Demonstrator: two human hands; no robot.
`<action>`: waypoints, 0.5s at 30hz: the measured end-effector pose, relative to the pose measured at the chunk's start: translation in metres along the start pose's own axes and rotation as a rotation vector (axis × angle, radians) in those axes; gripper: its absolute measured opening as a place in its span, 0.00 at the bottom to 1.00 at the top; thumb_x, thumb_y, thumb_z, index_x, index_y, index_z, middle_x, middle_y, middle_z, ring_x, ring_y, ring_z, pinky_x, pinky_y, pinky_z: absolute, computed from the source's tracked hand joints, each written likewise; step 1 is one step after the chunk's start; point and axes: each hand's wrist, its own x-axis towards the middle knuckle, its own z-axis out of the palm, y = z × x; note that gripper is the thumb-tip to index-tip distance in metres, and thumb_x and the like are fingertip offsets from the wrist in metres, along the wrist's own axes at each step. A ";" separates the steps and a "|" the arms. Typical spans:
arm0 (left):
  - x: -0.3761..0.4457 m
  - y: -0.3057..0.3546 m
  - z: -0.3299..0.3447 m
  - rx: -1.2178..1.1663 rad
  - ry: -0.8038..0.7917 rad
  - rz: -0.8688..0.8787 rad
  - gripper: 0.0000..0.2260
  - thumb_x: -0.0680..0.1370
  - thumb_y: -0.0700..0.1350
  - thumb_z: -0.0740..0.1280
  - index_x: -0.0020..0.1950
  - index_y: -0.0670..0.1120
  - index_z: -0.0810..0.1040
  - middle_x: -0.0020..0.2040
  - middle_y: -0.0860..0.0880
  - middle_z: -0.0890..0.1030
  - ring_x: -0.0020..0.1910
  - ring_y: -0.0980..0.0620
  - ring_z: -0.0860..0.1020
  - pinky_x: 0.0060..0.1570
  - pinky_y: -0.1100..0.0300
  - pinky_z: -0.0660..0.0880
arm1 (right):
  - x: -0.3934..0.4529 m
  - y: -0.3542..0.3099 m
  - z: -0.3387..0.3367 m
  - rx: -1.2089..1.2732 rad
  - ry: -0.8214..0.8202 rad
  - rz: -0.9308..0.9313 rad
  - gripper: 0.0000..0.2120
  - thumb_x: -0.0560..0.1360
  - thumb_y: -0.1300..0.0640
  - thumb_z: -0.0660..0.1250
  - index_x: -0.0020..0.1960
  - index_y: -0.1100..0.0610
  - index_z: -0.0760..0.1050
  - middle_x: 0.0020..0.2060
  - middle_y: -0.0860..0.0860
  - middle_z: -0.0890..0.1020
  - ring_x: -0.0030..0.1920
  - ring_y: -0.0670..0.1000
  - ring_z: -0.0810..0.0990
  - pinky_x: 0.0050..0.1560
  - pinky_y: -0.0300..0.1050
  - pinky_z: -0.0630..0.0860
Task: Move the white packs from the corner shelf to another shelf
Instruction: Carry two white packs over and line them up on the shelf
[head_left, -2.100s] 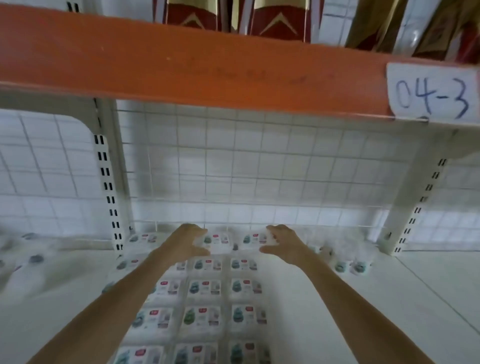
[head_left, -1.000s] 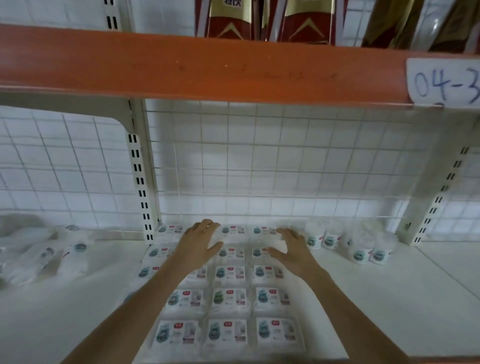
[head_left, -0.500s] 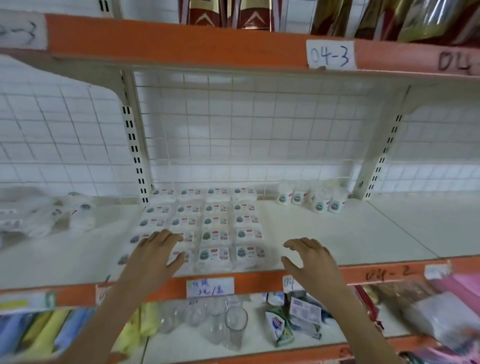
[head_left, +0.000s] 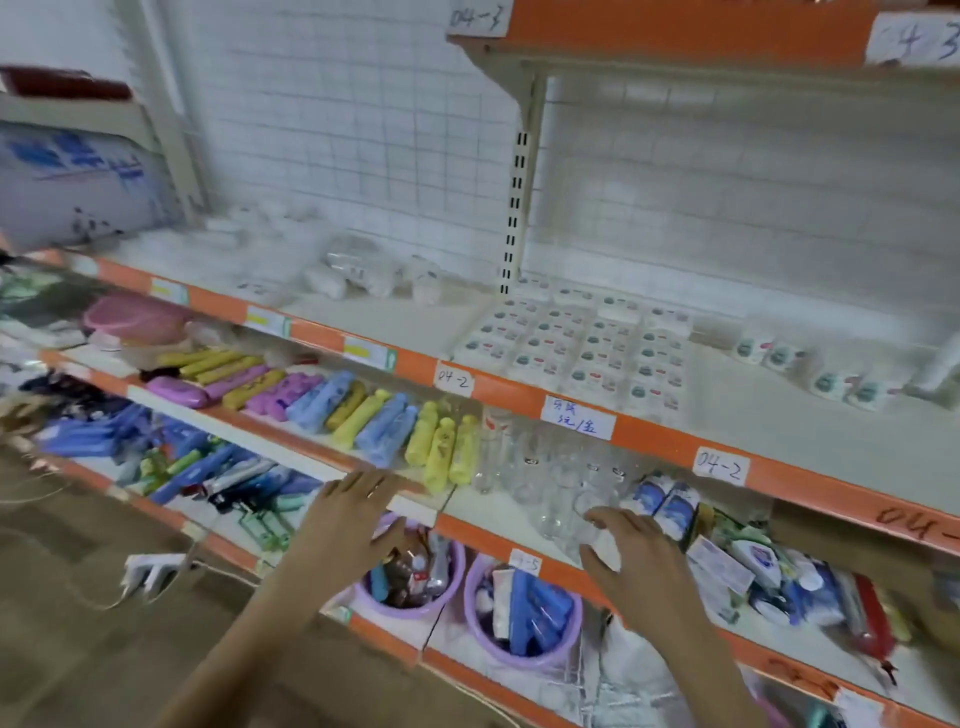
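Handwritten "04-2" on a white tag (head_left: 453, 382) stuck to the orange shelf edge (head_left: 654, 439), left of the rows of packs. Same "04-2" on a second tag (head_left: 720, 465) farther right along that edge. Between them, a larger white label (head_left: 577, 417) with handwritten characters, not legible. "04-3" on a tag (head_left: 476, 20) at the upper shelf's edge. Print on the packs too blurred to read.

Both hands are off the white packs (head_left: 576, 345) now: the left hand (head_left: 353, 512) and right hand (head_left: 631, 553) hover empty, fingers spread, low in the frame before the lower shelves. The view has pulled back and swung left, so the packs sit right of centre.
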 end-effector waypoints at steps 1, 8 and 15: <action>-0.016 -0.012 -0.006 0.026 -0.020 -0.045 0.17 0.71 0.55 0.57 0.52 0.48 0.78 0.45 0.50 0.82 0.41 0.48 0.81 0.36 0.57 0.78 | 0.001 -0.014 0.005 0.010 -0.025 -0.029 0.13 0.70 0.52 0.69 0.54 0.53 0.77 0.46 0.49 0.82 0.47 0.55 0.81 0.43 0.49 0.77; -0.095 -0.097 -0.051 0.136 -0.095 -0.290 0.22 0.69 0.58 0.55 0.50 0.50 0.82 0.45 0.54 0.83 0.42 0.54 0.82 0.37 0.62 0.78 | 0.028 -0.129 0.044 0.084 -0.146 -0.273 0.18 0.78 0.46 0.57 0.67 0.47 0.65 0.63 0.43 0.71 0.64 0.46 0.68 0.61 0.40 0.66; -0.146 -0.216 -0.103 0.133 -0.060 -0.437 0.21 0.70 0.58 0.57 0.53 0.49 0.81 0.45 0.53 0.82 0.44 0.52 0.82 0.41 0.58 0.78 | 0.079 -0.278 0.092 0.166 -0.121 -0.372 0.19 0.77 0.47 0.59 0.67 0.49 0.66 0.61 0.45 0.73 0.62 0.47 0.70 0.58 0.39 0.67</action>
